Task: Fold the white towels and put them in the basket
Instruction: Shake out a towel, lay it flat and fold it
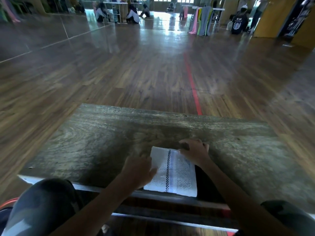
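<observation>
We see a folded towel lying on the table, at its near edge. Our left hand rests flat on its left side, fingers relaxed. Our right hand sits curled at the far right corner; we cannot tell whether it pinches the cloth.

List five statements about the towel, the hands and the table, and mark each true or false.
1. The white towel lies folded on the wooden table. True.
2. The left hand hovers clear of the towel. False: it rests on the towel's left edge.
3. The right hand is at the towel's far right corner. True.
4. The towel is plain, without any stripe. False: a black checked stripe runs along it.
5. The towel lies at the table's far edge. False: it lies at the near edge.
</observation>
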Available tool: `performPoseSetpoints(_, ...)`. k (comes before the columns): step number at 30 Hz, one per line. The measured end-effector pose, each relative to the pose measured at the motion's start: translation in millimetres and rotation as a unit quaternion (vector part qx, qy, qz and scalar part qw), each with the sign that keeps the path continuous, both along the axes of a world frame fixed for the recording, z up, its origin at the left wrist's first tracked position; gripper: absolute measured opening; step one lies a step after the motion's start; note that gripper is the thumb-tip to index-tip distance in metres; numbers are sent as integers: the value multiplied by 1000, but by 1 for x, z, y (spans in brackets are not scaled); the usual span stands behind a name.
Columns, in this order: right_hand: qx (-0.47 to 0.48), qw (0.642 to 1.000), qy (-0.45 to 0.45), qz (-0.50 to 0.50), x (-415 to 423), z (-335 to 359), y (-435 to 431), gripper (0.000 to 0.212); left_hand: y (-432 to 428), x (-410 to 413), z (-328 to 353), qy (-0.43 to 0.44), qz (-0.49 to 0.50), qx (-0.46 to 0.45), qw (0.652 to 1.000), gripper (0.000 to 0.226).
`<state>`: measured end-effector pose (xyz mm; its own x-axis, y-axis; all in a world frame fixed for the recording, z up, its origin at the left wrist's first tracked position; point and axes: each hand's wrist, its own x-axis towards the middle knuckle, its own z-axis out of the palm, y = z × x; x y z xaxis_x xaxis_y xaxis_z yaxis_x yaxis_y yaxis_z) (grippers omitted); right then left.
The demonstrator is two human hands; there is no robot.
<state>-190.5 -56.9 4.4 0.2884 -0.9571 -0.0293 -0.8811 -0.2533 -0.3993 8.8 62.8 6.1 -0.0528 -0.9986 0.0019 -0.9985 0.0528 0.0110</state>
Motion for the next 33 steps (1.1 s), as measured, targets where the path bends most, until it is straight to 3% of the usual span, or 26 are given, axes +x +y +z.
performPoseSetpoints(4, -8, 1000, -17, -20, -12, 4, -2, 22, -19, 12, -3, 27, 11, -18, 999, 48)
performPoseSetpoints(8, 39, 999, -20, -7, -29, 0, 5, 20, -41, 13, -7, 203, 0, -19, 979, 37)
performPoseSetpoints(12, 52, 998, -34, 11, -41, -11, 10, 23, -56, 7, -21, 294, 4, 8, 956, 33)
performPoseSetpoints(16, 42, 994, -102, 2, -46, -14, 12, 15, -62, 4, -26, 327, 19, -21, 945, 25)
performPoseSetpoints(19, 33, 987, -155, -2, -46, -11, 13, 30, -65, 5, -26, 360, 31, -28, 932, 14)
performPoseSetpoints(22, 31, 983, -182, 15, -44, -9, 12, 26, -65, 8, -27, 372, 24, -54, 926, 8)
performPoseSetpoints(28, 39, 968, -240, 58, -43, -13, 9, 15, -61, 13, -31, 353, -39, -113, 928, 9)
performPoseSetpoints(33, 41, 966, -251, 38, -41, -17, 9, 10, -64, 18, -37, 389, -16, -104, 915, 11)
